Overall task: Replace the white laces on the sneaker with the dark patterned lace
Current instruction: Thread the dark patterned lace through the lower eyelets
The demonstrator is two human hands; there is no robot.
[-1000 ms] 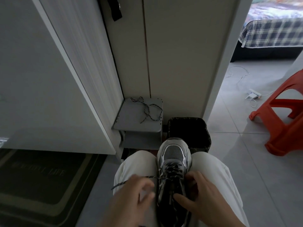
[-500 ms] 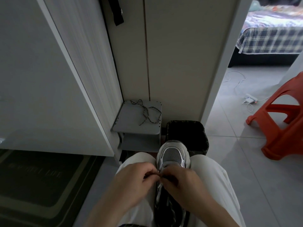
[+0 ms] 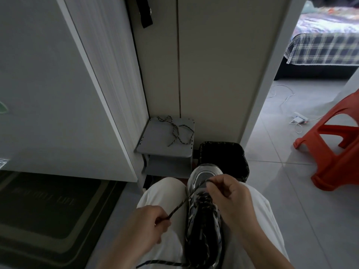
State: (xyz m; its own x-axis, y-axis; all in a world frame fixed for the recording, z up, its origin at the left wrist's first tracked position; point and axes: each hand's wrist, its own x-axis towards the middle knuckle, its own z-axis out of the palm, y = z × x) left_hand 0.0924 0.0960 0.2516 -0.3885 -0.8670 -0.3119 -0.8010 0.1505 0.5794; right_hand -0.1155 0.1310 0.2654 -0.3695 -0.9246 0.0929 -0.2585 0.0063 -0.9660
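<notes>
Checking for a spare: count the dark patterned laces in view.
2. One lace lies loose on the grey shelf; the other lace is threaded in the sneaker, pinched by left hand and right hand. Bottom strand is likely its tail.

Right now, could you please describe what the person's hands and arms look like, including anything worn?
The left hand and right hand are bare: no gloves, rings or watch show. The left forearm and right forearm are uncovered to the frame's bottom edge, with no sleeve in view.
</notes>
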